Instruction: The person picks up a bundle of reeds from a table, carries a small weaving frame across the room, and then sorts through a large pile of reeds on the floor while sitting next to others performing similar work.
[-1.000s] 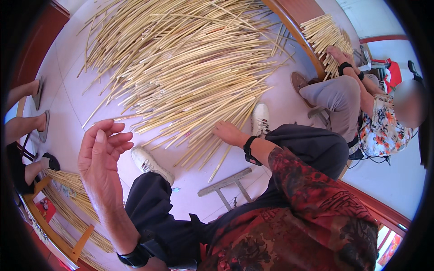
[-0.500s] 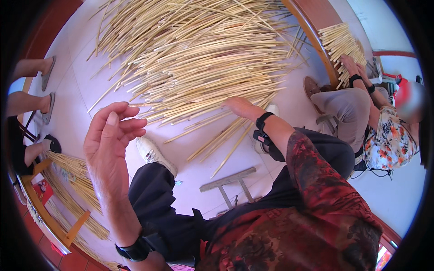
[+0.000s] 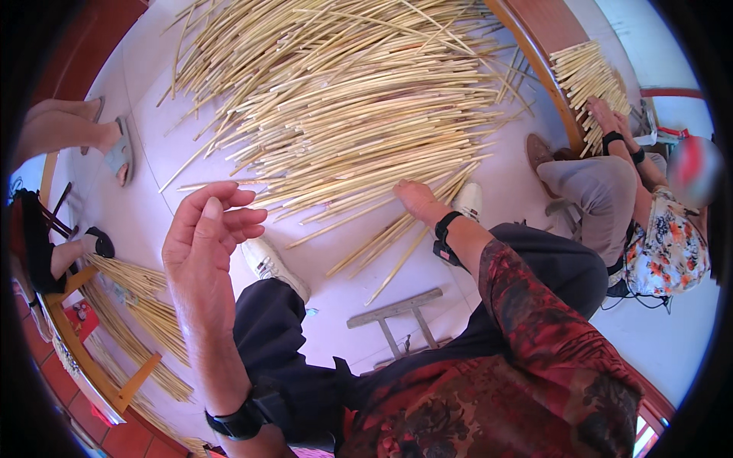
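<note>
A large pile of pale, thin plant-stalk sticks (image 3: pixel 343 114) lies on the floor in front of me. My left hand (image 3: pixel 210 229) is raised at the pile's near left corner. Its fingers are bent slightly and apart from the thumb, with nothing seen in the grasp. One stick (image 3: pixel 191 186) pokes out leftward from behind those fingertips. At the near right of the pile, my right hand (image 3: pixel 418 200) reaches low with curled fingers, seemingly pinching the end of a stick; its fingertips are partly hidden. Several loose sticks (image 3: pixel 374 240) fan out below it toward my feet.
A small wooden stool frame (image 3: pixel 393 308) stands between my legs. At the right, a seated person (image 3: pixel 588 179) handles sticks on a wooden bench (image 3: pixel 550 84). Bundled sticks (image 3: pixel 156 324) lie lower left beside a wooden frame (image 3: pixel 122 389). Another person's sandalled foot (image 3: pixel 120 153) is at left.
The whole view has shifted slightly. A stick now protrudes farther left behind my left hand. At left, a sandalled foot has stepped closer to the pile. Both my hands keep nearly the same pose.
</note>
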`<state>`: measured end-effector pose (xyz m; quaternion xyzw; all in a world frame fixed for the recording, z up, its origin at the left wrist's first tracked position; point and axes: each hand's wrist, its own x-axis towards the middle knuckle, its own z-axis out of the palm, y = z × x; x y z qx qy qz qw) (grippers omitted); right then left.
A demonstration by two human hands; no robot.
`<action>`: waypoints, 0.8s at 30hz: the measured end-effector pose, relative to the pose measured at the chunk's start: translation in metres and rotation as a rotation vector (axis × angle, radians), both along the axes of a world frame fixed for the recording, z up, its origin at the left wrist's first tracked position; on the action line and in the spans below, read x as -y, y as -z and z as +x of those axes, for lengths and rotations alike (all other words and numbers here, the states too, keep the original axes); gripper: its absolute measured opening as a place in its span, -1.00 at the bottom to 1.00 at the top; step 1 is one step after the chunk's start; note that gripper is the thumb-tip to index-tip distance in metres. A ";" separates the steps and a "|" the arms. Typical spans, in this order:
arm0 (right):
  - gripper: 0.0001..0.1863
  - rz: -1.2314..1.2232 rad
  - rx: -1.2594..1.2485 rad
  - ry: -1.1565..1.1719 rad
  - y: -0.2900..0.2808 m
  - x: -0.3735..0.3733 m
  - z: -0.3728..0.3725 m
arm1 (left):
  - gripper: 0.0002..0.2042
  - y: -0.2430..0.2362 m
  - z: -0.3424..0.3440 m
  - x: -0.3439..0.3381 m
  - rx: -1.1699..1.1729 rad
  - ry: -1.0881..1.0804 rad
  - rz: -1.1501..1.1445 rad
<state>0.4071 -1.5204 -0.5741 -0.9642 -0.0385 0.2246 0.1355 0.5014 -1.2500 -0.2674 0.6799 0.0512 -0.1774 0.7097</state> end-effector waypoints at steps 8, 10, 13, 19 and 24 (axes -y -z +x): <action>-0.88 -0.037 0.180 -0.093 0.002 0.001 -0.002 | -0.75 0.002 0.000 0.003 0.001 -0.001 -0.002; -0.88 -0.067 0.193 -0.115 0.003 -0.001 -0.002 | -0.75 0.002 0.000 0.003 -0.009 0.009 0.000; -0.89 -0.092 0.148 -0.149 0.003 -0.004 0.000 | -0.75 0.001 0.000 0.003 -0.016 0.015 -0.005; -0.87 -0.102 0.255 -0.304 -0.006 0.001 0.003 | -0.78 -0.001 0.003 0.008 0.000 0.001 -0.033; -0.86 0.460 0.370 -0.039 -0.046 -0.022 0.011 | -0.73 0.001 0.005 0.003 0.001 0.017 -0.071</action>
